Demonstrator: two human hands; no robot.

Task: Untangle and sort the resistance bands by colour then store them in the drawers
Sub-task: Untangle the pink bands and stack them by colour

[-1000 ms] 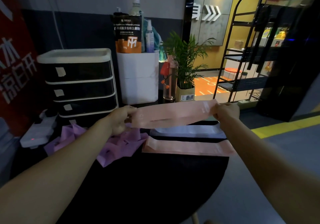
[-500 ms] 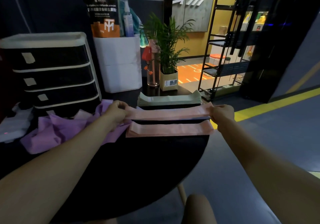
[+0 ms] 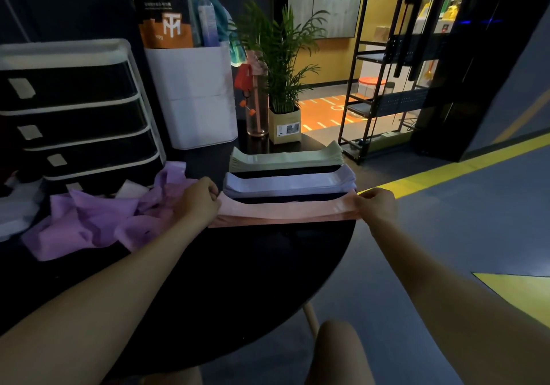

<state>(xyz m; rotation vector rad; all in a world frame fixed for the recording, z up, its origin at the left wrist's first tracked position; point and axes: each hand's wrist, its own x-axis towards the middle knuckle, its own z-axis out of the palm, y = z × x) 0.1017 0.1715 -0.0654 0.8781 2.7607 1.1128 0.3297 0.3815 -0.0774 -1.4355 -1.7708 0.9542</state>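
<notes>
Pink band [image 3: 285, 209] is stretched flat between both hands, low over the near right part of the round black table [image 3: 238, 280], on or just above another pink band whose lower edge shows beneath it; contact between the two cannot be resolved. Left hand [image 3: 198, 200] pinches the band's left end, fingers curled, thumb on top. Right hand [image 3: 376, 204] pinches the right end, at the table's edge, fingers likewise curled round the fabric.

Just beyond the pink band: a white stack [image 3: 290, 183] of flat bands, then a pale green stack [image 3: 287, 158], parallel to one another. Left of the left hand, touching its wrist side, a crumpled purple heap [image 3: 98, 221]. The drawer unit [image 3: 74, 111] stands at the table's far left, drawers closed.
</notes>
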